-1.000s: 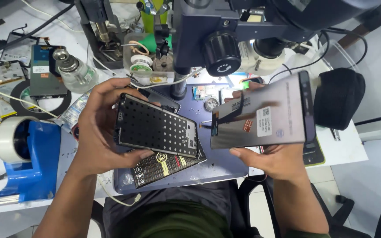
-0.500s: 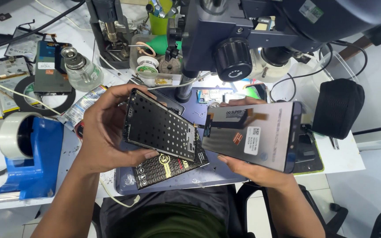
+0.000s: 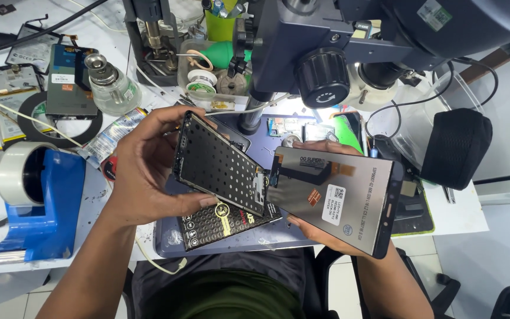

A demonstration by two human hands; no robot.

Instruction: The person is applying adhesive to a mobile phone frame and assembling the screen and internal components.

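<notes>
Microscope [image 3: 349, 53] loomed over the blue work mat [image 3: 166, 242]; blue tape dispenser [image 3: 36, 207] sat well left on the bench. Right hand [image 3: 326, 230] was clamped under the display panel [image 3: 334, 198], back side up, long axis running left-right and dipping right; left hand [image 3: 149, 171] was clamped on the perforated phone frame [image 3: 219, 162], long axis angled down-right. The two parts met edge to edge between the hands, frame's lower corner just touching the panel's left end, above the mat.
</notes>
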